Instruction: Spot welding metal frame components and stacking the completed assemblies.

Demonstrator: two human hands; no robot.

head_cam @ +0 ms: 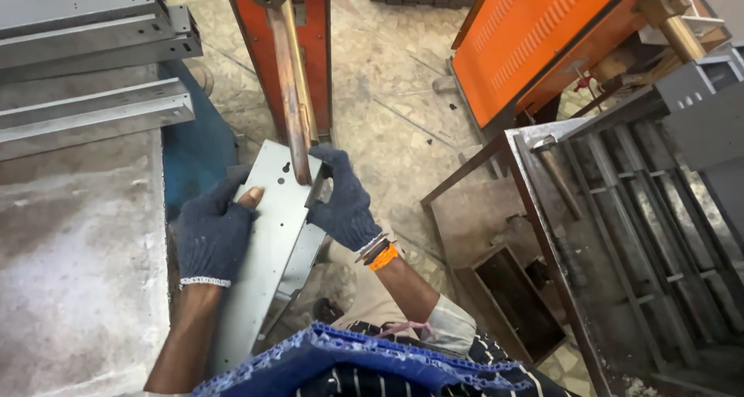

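Observation:
A long grey sheet-metal channel [267,246] with punched holes lies between my hands, its far end under a copper rod [293,95] of an orange machine [314,48]. My left hand [211,234], in a dark knit glove with a bare fingertip showing, grips the channel's left edge. My right hand [342,199], also gloved, holds the right edge near the rod's tip. The rod's tip touches the sheet near a keyhole slot.
Stacked grey metal channels [93,64] lie on a table [77,273] at left. A second orange machine [542,41] stands at upper right. A metal rack [635,226] of similar parts is at right, with a rusty frame and box [511,296] below.

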